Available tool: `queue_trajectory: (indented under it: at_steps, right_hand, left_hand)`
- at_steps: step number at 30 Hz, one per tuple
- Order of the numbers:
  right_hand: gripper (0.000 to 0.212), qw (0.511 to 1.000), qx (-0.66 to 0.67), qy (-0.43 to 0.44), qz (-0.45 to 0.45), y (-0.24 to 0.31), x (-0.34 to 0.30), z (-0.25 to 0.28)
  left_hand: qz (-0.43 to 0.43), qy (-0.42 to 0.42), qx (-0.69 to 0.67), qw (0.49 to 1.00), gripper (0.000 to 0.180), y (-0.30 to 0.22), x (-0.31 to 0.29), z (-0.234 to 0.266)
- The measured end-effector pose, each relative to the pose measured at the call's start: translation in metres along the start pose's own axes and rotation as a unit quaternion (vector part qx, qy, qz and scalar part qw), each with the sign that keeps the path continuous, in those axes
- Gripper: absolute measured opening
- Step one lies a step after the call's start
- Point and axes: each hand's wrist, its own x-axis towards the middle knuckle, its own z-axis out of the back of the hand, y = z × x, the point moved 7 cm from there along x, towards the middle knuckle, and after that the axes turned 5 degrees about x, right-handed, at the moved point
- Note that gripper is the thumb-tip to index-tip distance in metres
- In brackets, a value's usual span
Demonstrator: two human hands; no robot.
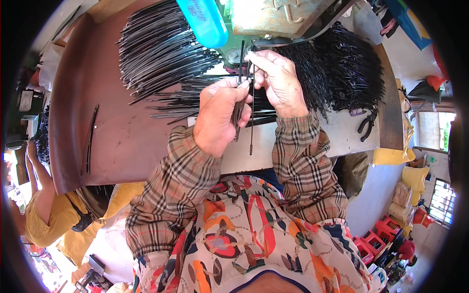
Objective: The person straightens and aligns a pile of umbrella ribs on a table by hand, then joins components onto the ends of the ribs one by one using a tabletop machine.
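Note:
My left hand (pixel 221 115) is closed round a few thin black rods (pixel 238 113), which point up and down through the fist. Just to its right, my right hand (pixel 279 80) pinches the upper part of one thin black rod (pixel 252 129). That rod hangs straight down and ends in a small knob. Both hands are side by side, right below the green base of a machine (pixel 233 56). The fingertips of my right hand are close to the machine's lower front; whether the rod touches it I cannot tell.
Black rods lie in a neat heap (pixel 161 46) at the left and in a dense pile (pixel 342 68) at the right. Black-handled pliers (pixel 367 124) rest by the table's right edge. A few loose rods (pixel 91 139) lie on the brown sheet (pixel 141 141). A blue plastic piece (pixel 205 22) overhangs the table.

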Motion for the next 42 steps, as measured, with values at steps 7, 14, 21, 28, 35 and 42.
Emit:
queue_trajectory:
  at_steps: [7, 14, 21, 28, 35, 42]
  right_hand:
    - [0.017, 1.0, 0.004, 0.007, -0.004, -0.004, 0.002, -0.004]
    - [0.015, 0.999, -0.007, 0.02, 0.038, 0.001, -0.014, -0.012]
    - [0.022, 0.995, -0.091, 0.04, 0.009, 0.021, -0.045, -0.02]
    - [0.011, 0.904, -0.409, 0.095, 0.083, 0.019, -0.085, -0.002]
    - [0.013, 0.823, -0.528, 0.071, 0.199, 0.024, -0.11, 0.022]
    - [0.011, 0.761, -0.587, 0.117, 0.25, 0.026, -0.114, 0.003]
  left_hand:
    - [0.01, -0.01, -0.04, 0.999, 0.015, -0.001, -0.003, 0.0]
    - [-0.035, -0.004, 0.005, 0.999, 0.021, 0.0, -0.018, -0.003]
    - [-0.268, -0.382, 0.407, 0.786, 0.024, -0.06, -0.098, 0.14]
    - [-0.222, -0.461, 0.799, 0.314, 0.033, -0.111, -0.154, 0.253]
    - [-0.384, -0.283, 0.599, 0.643, 0.013, -0.053, -0.103, 0.099]
    - [-0.407, -0.126, 0.524, 0.738, 0.014, -0.01, -0.085, 0.028]
